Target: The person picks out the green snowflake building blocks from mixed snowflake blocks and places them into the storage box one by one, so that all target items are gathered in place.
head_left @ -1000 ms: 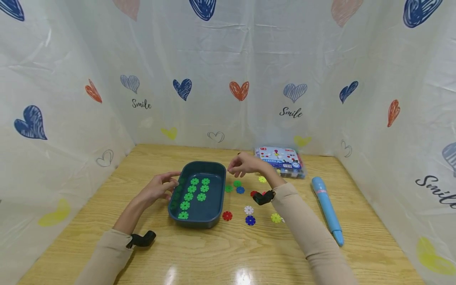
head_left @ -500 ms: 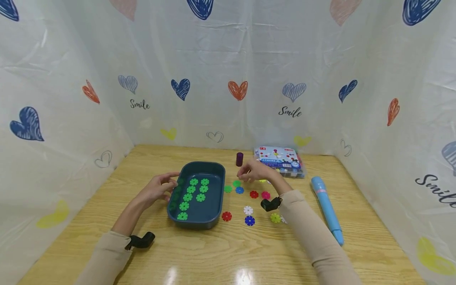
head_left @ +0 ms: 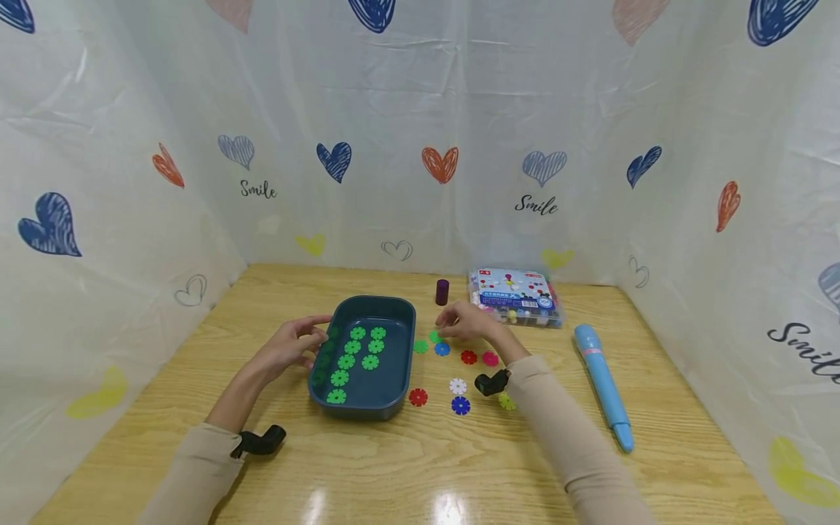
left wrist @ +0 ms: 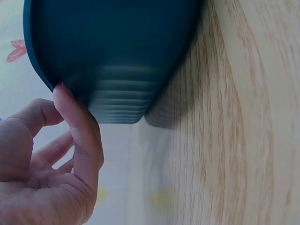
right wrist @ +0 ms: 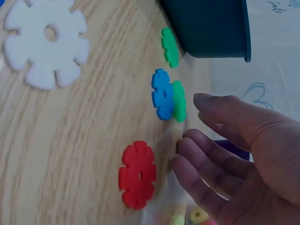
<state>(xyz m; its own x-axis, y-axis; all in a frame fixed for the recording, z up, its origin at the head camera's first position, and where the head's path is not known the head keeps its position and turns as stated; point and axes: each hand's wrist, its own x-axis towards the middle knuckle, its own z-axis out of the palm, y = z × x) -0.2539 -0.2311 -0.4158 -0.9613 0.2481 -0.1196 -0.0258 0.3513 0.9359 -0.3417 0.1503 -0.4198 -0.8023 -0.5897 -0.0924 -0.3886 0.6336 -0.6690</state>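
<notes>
The person's left hand (head_left: pixel 284 348) is at the left side of a dark blue-green tray (head_left: pixel 408 357), its fingers relaxed. In the left wrist view, one fingertip (left wrist: pixel 63 91) touches the tray at its rim. Inside the tray lie several green flower-shaped discs (head_left: pixel 345 362). To the right of the tray, the right hand (head_left: pixel 464 321) hovers low, fingertips close over a green disc (head_left: pixel 435 336). In the right wrist view, its fingers are loosely bent and apart, with nothing between them. A blue disc (right wrist: pixel 163 95) overlaps the green disc (right wrist: pixel 179 101) in this view.
Loose discs in red (head_left: pixel 418 397), white (head_left: pixel 458 387), dark blue (head_left: pixel 461 405), pink (head_left: pixel 490 359) and yellow (head_left: pixel 506 401) lie on the wooden table (head_left: pixel 367 467). Behind are a purple cylinder (head_left: pixel 442 292) and a boxed bead set (head_left: pixel 515 297). A long light-blue marker-shaped case (head_left: pixel 602 386) lies right.
The right hand has moved from beside the tray's right rim rightward and down toward the green disc, uncovering the purple cylinder. The left hand stays at the tray.
</notes>
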